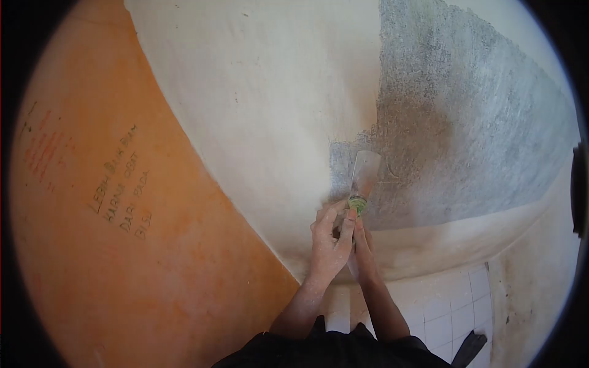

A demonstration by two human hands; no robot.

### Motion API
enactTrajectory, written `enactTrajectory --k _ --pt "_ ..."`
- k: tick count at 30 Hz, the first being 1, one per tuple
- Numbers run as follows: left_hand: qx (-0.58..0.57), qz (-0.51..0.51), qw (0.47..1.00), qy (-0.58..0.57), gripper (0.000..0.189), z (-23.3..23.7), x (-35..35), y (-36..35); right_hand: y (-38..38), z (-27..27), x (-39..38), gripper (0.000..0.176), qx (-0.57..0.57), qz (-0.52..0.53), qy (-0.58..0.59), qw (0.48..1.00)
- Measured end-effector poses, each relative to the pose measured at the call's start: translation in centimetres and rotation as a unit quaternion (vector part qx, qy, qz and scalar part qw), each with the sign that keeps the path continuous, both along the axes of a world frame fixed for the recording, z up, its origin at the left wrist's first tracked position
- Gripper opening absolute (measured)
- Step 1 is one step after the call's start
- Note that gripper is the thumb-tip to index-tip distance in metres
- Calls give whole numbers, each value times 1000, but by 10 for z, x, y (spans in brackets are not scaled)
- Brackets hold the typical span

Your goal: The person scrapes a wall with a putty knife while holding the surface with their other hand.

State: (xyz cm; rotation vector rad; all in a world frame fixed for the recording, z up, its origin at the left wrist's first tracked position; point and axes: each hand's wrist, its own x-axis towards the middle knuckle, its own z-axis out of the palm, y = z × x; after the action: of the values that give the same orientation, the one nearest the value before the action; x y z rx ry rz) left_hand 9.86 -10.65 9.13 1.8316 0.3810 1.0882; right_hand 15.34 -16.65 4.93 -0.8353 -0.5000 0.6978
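Observation:
Both of my hands are closed around the handle of a scraper [366, 172], which points up and slightly right with its flat, broad blade against the wall. Something green [357, 205] shows where the blade meets the handle. My left hand [330, 236] wraps the handle from the left, and my right hand [363, 246] grips close beside it; most of the handle is hidden by the fingers. Under the blade lies a rough grey bared patch [454, 135], bordered on the left by smooth cream paint [264, 86].
An orange wall [184, 264] with handwritten words stands on the left, meeting the cream wall at a slanting edge. White tiles [463, 306] lie below right. A dark object [469, 349] is at the bottom right, and another dark shape [578, 190] is at the right edge.

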Motion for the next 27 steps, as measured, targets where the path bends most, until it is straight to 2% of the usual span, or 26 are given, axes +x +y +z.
enactTrajectory --k 4,6,7,9,10,11,12,13,15,21,23,27 --pt "-45 -55 997 -39 33 -3 1 11 7 -1 5 39 13 -5 -11 1000" --pt "-227 -85 969 -38 29 -4 -6 15 6 -6 12 39 26 20 10 999" --pt "-230 -86 969 -38 29 -10 -11 24 7 -2 13 39 24 19 9 1000" --pt "-48 84 992 -82 27 -31 -20 57 9 13 16 36 64 -50 -91 993" --pt "-21 143 986 -80 25 -38 -28 73 2 23 15 36 65 -51 -90 993" --pt "6 202 977 -74 24 -44 -37 86 -12 36 13 34 15 -39 -91 995" --pt "9 200 977 -70 24 -49 -48 96 -20 41 14 32 -33 -27 -92 995" --pt "-10 219 974 -55 23 -54 -59 105 -22 39 15 32 -29 -29 -87 995" --pt "-21 234 971 -37 22 -63 -70 117 -22 39 13 32 -92 -98 -116 984" --pt "-14 252 968 4 20 -67 -73 120 -16 98 14 33 -143 -110 -178 967" --pt "48 260 964 1 22 -74 -74 127 -29 77 15 33 -154 -102 -156 970" --pt "41 249 968 -12 21 -72 -71 127 -15 87 8 37 -152 -109 -152 971"
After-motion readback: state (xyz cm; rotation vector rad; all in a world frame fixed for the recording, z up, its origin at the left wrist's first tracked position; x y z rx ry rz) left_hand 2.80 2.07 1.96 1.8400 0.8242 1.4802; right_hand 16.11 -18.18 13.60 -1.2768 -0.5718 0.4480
